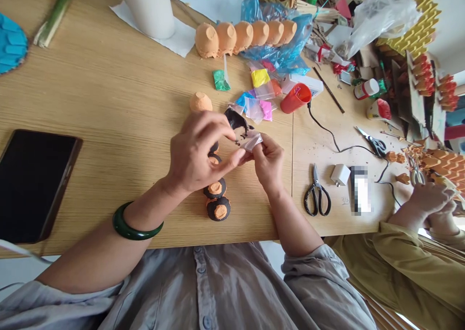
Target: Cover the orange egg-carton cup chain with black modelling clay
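Observation:
A small clear bag with black clay [236,119] is gripped at its lower edge by my right hand [269,161], its fingers pinched together. My left hand [203,151], with a dark green bangle on the wrist, is at the bag's left side, its thumb and index finger apart and nothing visible between them. Below and partly behind my left hand stands a row of orange egg-carton cups ringed with black clay [220,209]. A plain orange cup [200,102] shows at the row's far end.
Bags of coloured clay [260,78], a red cup [296,98] and a row of orange cups [243,36] lie beyond my hands. Black scissors [317,194] and a charger [340,174] are right, a tablet [36,185] left. Another person's hands [428,199] work at far right.

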`<state>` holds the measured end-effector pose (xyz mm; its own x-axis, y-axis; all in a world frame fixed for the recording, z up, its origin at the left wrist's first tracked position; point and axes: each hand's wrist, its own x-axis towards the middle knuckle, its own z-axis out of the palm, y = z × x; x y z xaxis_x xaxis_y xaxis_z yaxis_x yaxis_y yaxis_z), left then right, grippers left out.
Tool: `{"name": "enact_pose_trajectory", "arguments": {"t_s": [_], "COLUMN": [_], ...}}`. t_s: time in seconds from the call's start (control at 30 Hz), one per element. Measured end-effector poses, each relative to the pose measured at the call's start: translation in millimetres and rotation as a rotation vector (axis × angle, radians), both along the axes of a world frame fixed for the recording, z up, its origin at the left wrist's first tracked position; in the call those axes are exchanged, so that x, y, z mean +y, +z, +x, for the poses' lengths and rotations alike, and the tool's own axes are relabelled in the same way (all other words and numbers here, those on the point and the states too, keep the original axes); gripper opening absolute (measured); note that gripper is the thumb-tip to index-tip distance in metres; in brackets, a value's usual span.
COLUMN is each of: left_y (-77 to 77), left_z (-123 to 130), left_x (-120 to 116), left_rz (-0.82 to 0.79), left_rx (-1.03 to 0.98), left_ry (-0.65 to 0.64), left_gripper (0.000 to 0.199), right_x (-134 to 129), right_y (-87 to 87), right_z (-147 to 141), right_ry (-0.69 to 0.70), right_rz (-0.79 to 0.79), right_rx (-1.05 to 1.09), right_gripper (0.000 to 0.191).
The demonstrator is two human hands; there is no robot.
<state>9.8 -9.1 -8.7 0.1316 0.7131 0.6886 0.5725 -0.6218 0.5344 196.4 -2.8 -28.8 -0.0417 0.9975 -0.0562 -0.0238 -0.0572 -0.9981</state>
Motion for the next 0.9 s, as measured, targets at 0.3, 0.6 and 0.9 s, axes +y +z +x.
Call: {"name": "enact_pose_trajectory", "arguments": {"t_s": [0.3,0.6,0.9], "left_y": [-10.6,-4.1,-1.4], "left_z": [-0.9,-1.7,-1.1], "left_x": [8.9,4.6,3.4], "left_rz": [-0.408,-0.582,-0.603], "left_rx": [-0.563,-0.475,-0.416], "left_ry": [-0.035,-0.018,0.108], "left_gripper": [0.04,0.054,0.053], "right_x": [2.6,-1.9,-7.5], "right_y": [11.4,5.0,12.2], "right_z": [1.5,-1.0,-0.5], "right_ry": [0.305,0.191,0.183], "right_rz": [-0.267,-0.19,-0.045], "right_rx": [0.336,0.286,0.124], "right_gripper": [0.046,0.057,0.034]}}
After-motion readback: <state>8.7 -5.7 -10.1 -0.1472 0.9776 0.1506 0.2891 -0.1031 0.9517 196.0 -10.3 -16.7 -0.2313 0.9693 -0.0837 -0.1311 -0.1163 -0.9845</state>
